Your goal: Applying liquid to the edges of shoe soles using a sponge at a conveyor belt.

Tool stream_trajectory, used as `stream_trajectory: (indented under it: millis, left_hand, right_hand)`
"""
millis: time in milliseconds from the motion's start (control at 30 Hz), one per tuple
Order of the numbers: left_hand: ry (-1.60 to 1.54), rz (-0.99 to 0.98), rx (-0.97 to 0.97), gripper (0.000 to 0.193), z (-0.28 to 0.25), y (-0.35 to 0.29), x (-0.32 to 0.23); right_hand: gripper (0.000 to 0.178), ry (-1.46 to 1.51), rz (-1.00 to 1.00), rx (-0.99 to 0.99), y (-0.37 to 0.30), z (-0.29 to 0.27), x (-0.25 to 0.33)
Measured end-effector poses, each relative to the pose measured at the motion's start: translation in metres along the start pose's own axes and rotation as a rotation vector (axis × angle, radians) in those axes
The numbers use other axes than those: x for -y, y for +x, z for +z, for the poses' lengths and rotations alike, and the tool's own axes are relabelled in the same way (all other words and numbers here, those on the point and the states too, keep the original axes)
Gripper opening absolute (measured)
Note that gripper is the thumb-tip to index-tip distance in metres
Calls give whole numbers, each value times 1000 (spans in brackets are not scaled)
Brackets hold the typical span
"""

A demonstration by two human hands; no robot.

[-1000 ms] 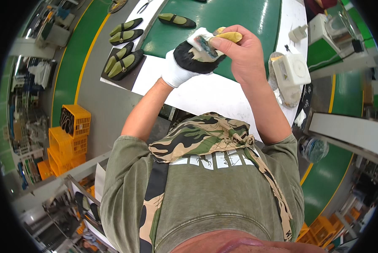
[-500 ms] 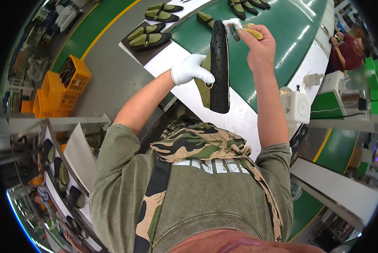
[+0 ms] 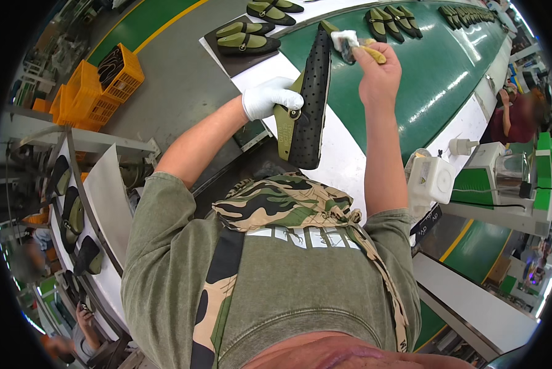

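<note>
My left hand (image 3: 266,99), in a white glove, grips a flat shoe (image 3: 310,104) by its side. The shoe is turned on edge, toe up, its black dotted face toward my right hand. Its green inside, buckle and narrow strap show near my thumb. My bare right hand (image 3: 379,71) is raised to the right of the toe, fingers pinched. It holds a crumpled white wad (image 3: 345,42) with a dark, shiny part below. Yellow pieces show at the fingertips; whether they are finger covers or part of what I hold, I cannot tell. The wad is close to the toe, apart from it.
Black-and-green strap shoes (image 3: 249,43) stand in pairs on the far left table; more (image 3: 394,22) line the green surface (image 3: 411,80). At right sits a white container (image 3: 432,178). Orange crates (image 3: 94,92) stand on the floor left; a shoe rack (image 3: 73,209) is nearer. People work at both sides.
The shoe has tilted and shifted slightly left with my left hand, showing more of its green inside. My right hand and the wad have moved slightly away from the toe. The view has turned.
</note>
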State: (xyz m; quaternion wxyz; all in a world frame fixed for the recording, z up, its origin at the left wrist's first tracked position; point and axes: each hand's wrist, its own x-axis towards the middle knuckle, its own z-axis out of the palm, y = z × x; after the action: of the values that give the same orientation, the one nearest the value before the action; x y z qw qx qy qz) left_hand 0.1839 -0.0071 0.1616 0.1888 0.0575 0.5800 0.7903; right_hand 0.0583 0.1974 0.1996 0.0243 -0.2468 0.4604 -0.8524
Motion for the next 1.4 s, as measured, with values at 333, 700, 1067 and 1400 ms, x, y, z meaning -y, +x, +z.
stream_trajectory:
  millis: [333,700,1067,1400]
  left_hand:
    - [-161,45,-107,49,-51,-45,7]
    - [-618,267,-450,47,-100,-107,23]
    - [-743,421,-643,43,-108,-160,27]
    - [-698,572,-704,46,-90,-230,-2]
  right_hand:
    - [19,-102,98,288,-8,56,-38]
    - [24,-157,349,765,-36,85,-62]
    - [21,-360,308,871,-29,116,-78]
    - [23,54,469,747,-33,121,-134]
